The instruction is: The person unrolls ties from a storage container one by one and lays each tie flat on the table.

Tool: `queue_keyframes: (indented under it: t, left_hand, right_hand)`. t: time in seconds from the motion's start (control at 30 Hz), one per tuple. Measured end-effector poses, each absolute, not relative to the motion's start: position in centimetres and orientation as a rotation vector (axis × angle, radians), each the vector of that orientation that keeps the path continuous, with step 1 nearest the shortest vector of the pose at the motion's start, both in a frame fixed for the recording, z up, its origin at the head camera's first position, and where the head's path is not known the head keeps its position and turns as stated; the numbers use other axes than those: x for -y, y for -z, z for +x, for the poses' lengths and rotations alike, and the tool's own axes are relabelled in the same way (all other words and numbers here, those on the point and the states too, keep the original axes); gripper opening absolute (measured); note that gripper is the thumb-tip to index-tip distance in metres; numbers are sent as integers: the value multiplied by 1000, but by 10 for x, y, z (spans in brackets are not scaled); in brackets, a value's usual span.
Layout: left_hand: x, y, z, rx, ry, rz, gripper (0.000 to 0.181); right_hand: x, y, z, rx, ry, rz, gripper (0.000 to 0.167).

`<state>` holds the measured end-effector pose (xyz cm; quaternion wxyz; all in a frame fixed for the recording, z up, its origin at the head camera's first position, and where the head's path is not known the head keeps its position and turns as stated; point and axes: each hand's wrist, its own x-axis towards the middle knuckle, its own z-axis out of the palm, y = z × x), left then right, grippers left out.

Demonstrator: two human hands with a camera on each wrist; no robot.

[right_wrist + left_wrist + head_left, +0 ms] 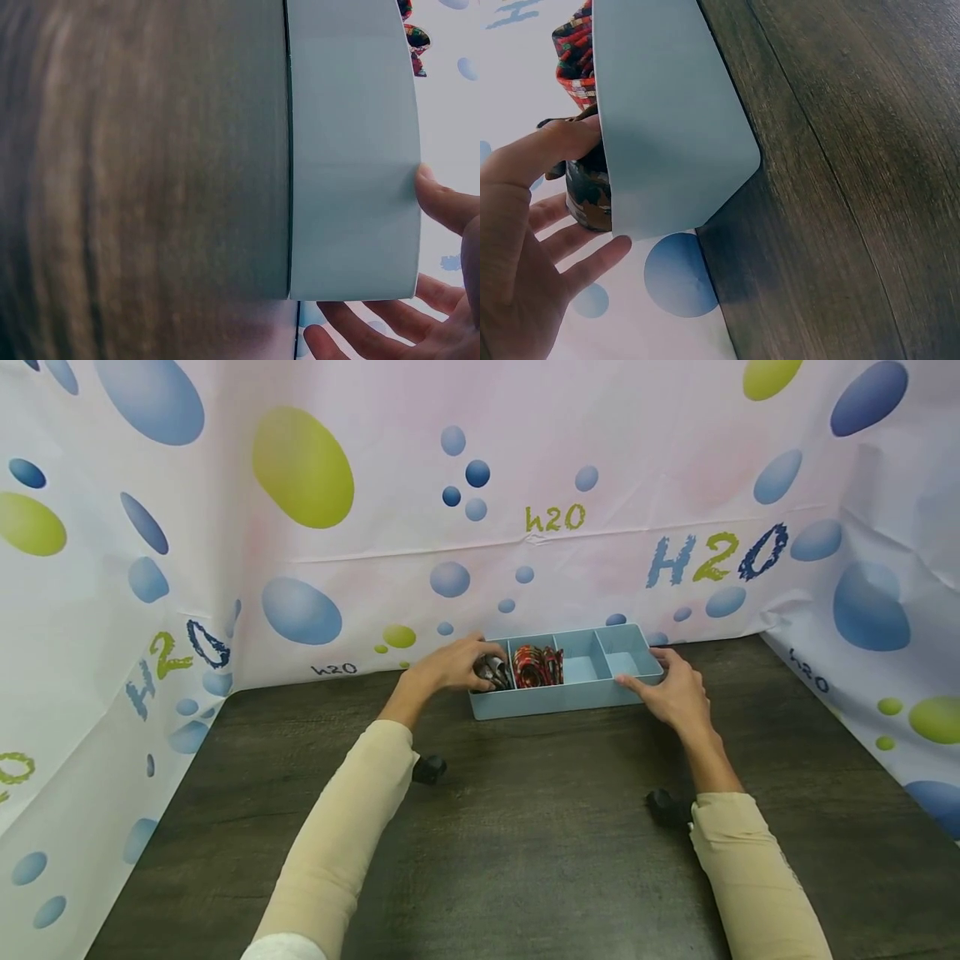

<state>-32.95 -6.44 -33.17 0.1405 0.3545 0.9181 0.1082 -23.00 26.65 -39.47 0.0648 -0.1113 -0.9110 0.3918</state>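
Observation:
A long light-blue divided box [555, 697] stands on the table near the back wall. My left hand [456, 665] is at its left end, with thumb and fingers around a rolled camouflage-patterned cloth band [589, 196] that sticks up from the leftmost compartment. The index finger is partly hidden behind the band. Folded red plaid cloth [537, 667] fills the neighbouring compartment. My right hand [675, 692] holds the box's right end: the thumb lies on the front rim and the other fingers are around the end wall. The two right compartments hold nothing visible.
The dark wood-grain table [525, 827] extends in front of the box. A white sheet [390, 460] printed with bubbles hangs behind it and along both sides. Dark wrist-camera mounts [430, 769] show beneath both forearms.

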Motion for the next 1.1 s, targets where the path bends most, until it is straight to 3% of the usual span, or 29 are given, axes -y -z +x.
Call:
queue_keyframes:
  t: [0.53, 1.1]
  left_hand:
    - [70, 336, -332, -2638, -503, 1101, 38]
    - [71, 317, -320, -2706, -526, 1062, 39]
  right_hand:
    - [-266, 396, -229, 2740, -1198, -326, 91]
    - [-267, 395, -229, 2750, -1200, -332, 93]
